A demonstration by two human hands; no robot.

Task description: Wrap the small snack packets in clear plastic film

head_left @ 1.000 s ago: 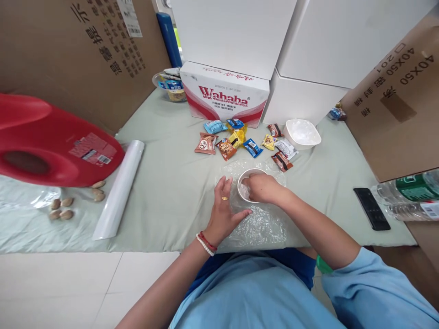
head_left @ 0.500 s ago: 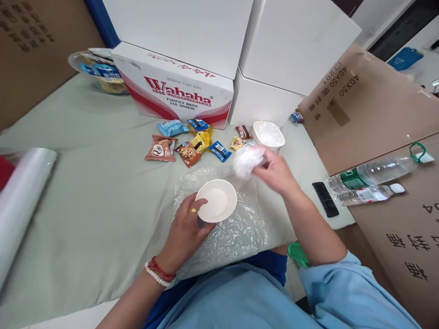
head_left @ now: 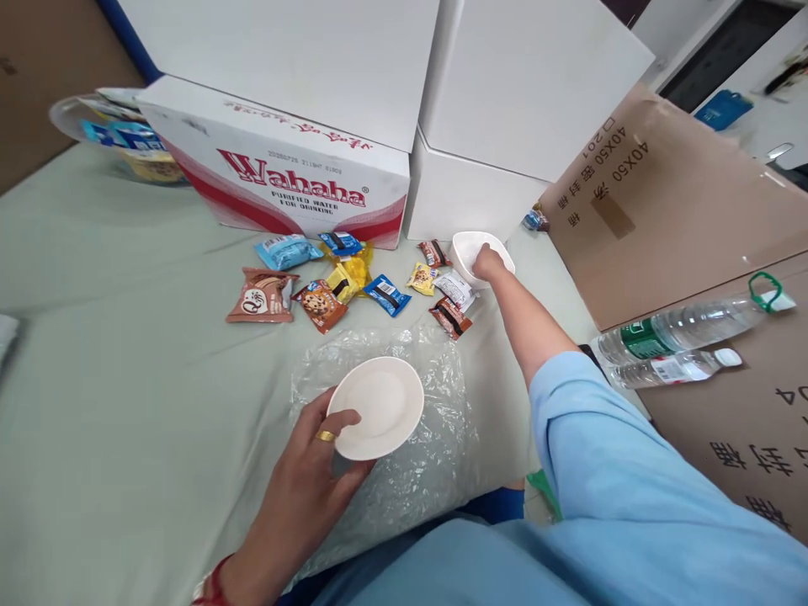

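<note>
Gripping the round bowl point(head_left: 385, 400) by its rim with the left hand point(head_left: 300, 475), tilted over the clear plastic point(head_left: 438, 433), likely for steadiness during the right hand's point(head_left: 490, 263) reach. Holding that one inside the square bowl point(head_left: 465, 246), near snack packets point(head_left: 454, 289); cannot tell whether closed on anything. Seeing a white base inside the round bowl.

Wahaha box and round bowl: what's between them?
The head view shows snack packets nearer the box, then part of a clear plastic sheet nearer the bowl.
</note>
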